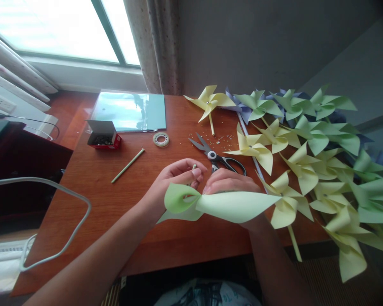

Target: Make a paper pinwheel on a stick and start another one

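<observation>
A pale green paper pinwheel (236,206) is held up close to me over the table's front, its blades seen nearly edge-on. Behind it, my right hand (231,182) is closed around the pinwheel, its fingertips partly hidden by the paper. My left hand (181,175) pinches a thin green paper stick, whose tip (194,166) pokes out between thumb and fingers. The two hands almost touch near the pinwheel's centre. Just beyond my right hand lie black-handled scissors (212,155), blades apart. Another rolled green stick (128,165) rests on the table to the left.
Finished yellow pinwheels (251,146) and green pinwheels (314,136) crowd the right side. A tape roll (161,139), an opened red box (104,140) of small dark pieces and a sheet packet (130,111) sit toward the back. A white cable (67,191) loops at left.
</observation>
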Available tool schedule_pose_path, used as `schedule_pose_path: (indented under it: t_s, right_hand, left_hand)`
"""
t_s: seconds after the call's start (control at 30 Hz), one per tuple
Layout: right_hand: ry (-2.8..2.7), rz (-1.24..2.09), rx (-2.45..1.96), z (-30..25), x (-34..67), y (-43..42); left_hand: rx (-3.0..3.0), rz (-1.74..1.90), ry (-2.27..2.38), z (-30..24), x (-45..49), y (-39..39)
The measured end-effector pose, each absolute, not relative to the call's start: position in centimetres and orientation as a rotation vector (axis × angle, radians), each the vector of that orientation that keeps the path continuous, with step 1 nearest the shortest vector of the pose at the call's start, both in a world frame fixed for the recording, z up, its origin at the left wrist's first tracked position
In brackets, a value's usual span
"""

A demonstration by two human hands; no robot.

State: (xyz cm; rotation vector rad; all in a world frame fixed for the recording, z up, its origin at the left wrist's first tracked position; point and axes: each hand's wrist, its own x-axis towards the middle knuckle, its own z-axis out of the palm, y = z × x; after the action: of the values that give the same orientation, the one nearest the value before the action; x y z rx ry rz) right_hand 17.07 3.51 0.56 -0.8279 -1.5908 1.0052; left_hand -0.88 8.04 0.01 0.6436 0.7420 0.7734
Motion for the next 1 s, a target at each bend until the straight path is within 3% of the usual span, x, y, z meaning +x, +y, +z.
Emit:
schedule_pose_path:
  t_s: [0.73,1.0]
  right_hand:
    - [-1.601,1.021,-0.884,0.79,17.02,3.34]
    - [-1.603,1.015,-0.846,0.59,17.15,3.39]
  left_hand:
    - [0.829,0.762,0.933,0.02,-1.69,8.20]
    - [0.654,0.779,0.728,0.04,-1.38,8.07]
